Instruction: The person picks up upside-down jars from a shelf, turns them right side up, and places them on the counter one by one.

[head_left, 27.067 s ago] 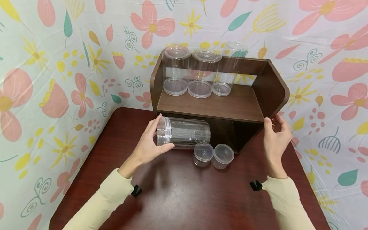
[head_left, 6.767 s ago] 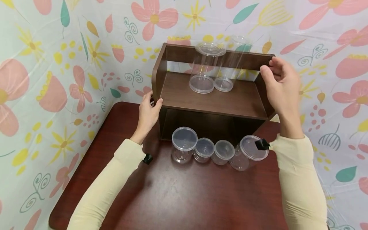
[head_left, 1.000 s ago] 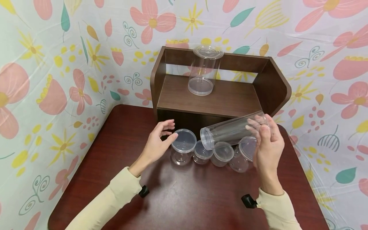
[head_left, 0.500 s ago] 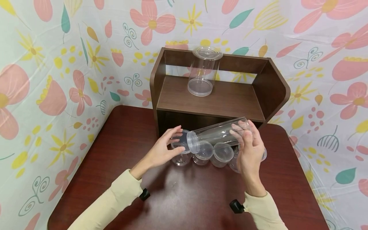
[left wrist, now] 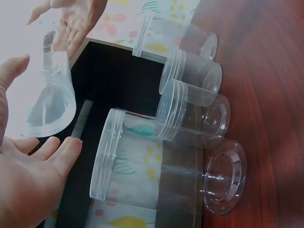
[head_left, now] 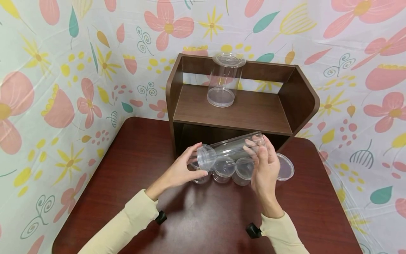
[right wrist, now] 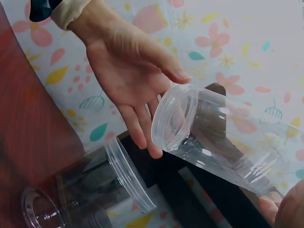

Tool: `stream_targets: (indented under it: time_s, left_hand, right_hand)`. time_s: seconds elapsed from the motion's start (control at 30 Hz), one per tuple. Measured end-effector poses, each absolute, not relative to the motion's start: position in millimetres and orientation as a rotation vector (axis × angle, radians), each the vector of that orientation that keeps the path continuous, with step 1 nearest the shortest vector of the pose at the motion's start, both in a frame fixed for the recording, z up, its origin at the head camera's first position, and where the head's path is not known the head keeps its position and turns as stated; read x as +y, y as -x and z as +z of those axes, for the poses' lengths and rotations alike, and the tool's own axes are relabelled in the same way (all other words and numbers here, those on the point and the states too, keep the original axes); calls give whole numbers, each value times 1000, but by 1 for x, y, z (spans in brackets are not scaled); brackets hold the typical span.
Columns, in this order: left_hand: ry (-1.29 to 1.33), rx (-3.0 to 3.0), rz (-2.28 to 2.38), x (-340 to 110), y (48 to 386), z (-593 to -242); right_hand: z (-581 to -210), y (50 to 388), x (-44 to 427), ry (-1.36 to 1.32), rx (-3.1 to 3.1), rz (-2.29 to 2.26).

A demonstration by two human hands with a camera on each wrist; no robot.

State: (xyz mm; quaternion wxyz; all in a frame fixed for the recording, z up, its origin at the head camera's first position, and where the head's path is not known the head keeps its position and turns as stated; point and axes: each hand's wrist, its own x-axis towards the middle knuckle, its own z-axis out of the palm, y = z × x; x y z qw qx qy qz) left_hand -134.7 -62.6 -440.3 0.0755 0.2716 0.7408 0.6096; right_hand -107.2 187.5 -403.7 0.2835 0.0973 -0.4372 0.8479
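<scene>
My right hand [head_left: 268, 162] holds the base end of a tall clear plastic jar [head_left: 233, 145], tilted with its screw lid [head_left: 205, 157] toward the left. My left hand [head_left: 180, 171] is at that lid, thumb and fingers spread around it. In the right wrist view, the left palm [right wrist: 128, 76] faces the jar with fingers extended; whether it touches the lid is hard to tell. Below stand a wide lidded jar [left wrist: 137, 164], partly hidden in the head view, two small jars [head_left: 224, 166] [head_left: 244, 171], and a round-lidded jar [head_left: 285, 167] partly behind my right hand.
Behind the row, a brown two-level shelf unit [head_left: 234, 114] stands on the dark red table [head_left: 203, 222]. One upside-down clear jar [head_left: 224, 83] is on its upper level. A flowered cloth [head_left: 120, 53] hangs behind and on the left.
The tall jar, on the upper shelf several seconds ago, is now in my right hand. Over the last second it moved left and its lid came between my left thumb and fingers.
</scene>
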Motion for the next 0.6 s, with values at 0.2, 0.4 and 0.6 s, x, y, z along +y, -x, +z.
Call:
stream_targets:
  time_s: [0.2,0.4,0.6]
  left_hand:
    - [-791,2171,1876,-62,134,-442]
    - [-799,2065,1965,-62,135,-444]
    - [-795,1988,2025,-64,135,-445]
  right_hand:
    - [-406,106,180,-275,-1174,2271]
    - [-408,106,174,-273,-1200,2258]
    - [-410,104,174,-300,-1267,2259]
